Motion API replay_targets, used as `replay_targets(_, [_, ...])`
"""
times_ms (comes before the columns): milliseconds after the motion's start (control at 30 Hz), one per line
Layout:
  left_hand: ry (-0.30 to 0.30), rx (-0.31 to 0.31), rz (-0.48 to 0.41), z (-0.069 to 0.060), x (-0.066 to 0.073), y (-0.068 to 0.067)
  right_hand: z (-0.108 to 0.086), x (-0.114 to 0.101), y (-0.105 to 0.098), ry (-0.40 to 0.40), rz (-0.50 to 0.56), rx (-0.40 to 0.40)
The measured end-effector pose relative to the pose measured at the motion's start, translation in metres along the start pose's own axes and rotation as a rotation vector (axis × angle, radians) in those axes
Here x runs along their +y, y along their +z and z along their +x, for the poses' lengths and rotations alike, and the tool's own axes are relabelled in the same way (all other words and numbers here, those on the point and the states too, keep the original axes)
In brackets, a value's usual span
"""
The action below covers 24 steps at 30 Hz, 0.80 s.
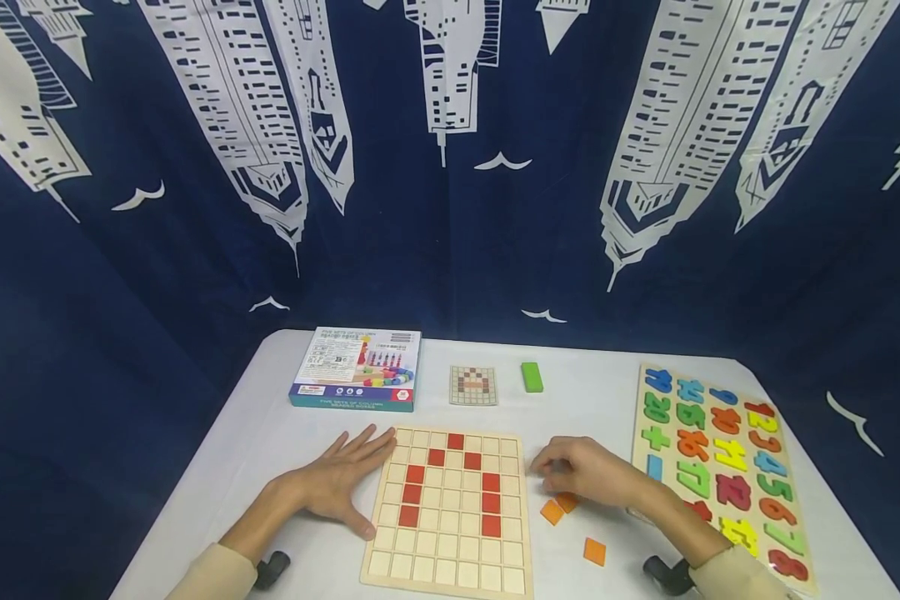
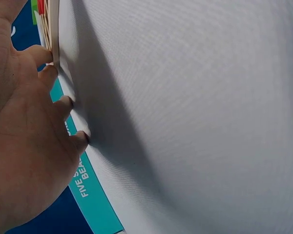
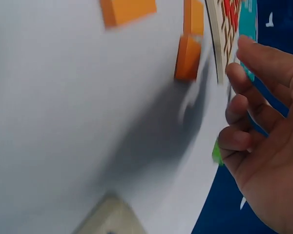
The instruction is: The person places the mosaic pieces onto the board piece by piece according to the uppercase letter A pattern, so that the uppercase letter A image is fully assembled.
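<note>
A square wooden grid board (image 1: 425,543) lies flat on the white table in the head view. Several red square tiles (image 1: 491,503) sit in its cells, forming an arch. My left hand (image 1: 330,483) is spread along the board's left side, thumb and fingertips at its edge. To the right of the board, my right hand (image 1: 588,471) hovers with loosely bent fingers just above the orange tiles (image 1: 552,512). In the right wrist view nothing shows between that hand's (image 3: 268,112) fingers, and the orange tiles (image 3: 188,58) lie beyond them.
At the back left lies a boxed bead set (image 1: 356,367). A small pattern card (image 1: 473,386) and a green block (image 1: 532,377) are behind the board. A number puzzle board (image 1: 708,454) occupies the right side. Dark curtain (image 1: 450,250) hangs behind the table.
</note>
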<state>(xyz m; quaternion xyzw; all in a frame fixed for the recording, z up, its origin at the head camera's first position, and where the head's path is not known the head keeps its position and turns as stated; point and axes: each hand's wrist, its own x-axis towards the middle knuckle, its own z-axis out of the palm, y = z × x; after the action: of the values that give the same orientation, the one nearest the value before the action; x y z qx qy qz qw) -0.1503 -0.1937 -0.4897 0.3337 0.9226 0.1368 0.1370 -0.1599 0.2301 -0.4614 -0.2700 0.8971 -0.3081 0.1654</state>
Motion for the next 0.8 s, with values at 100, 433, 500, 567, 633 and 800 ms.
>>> replay_targets(100, [0.003, 0.002, 0.001, 0.000, -0.001, 0.001, -0.004, 0.006, -0.005, 0.026, -0.025, -0.024])
replay_targets(433, [0.004, -0.004, 0.003, 0.000, -0.001, 0.000, -0.017, 0.019, -0.011, -0.015, -0.078, -0.130])
replay_targets(500, [0.003, -0.005, 0.003, 0.000, -0.001, 0.000, -0.017, 0.020, -0.010, -0.022, -0.091, -0.121])
replay_targets(567, [0.002, -0.007, 0.005, 0.000, 0.000, -0.001, -0.017, 0.020, -0.008, -0.020, -0.108, -0.109])
replay_targets(633, [0.002, -0.008, 0.005, 0.000, 0.000, -0.002, -0.016, 0.020, -0.007, -0.016, -0.125, -0.095])
replay_targets(800, [0.007, -0.009, -0.006, -0.002, 0.002, -0.004, -0.015, 0.018, -0.003, -0.014, -0.157, -0.063])
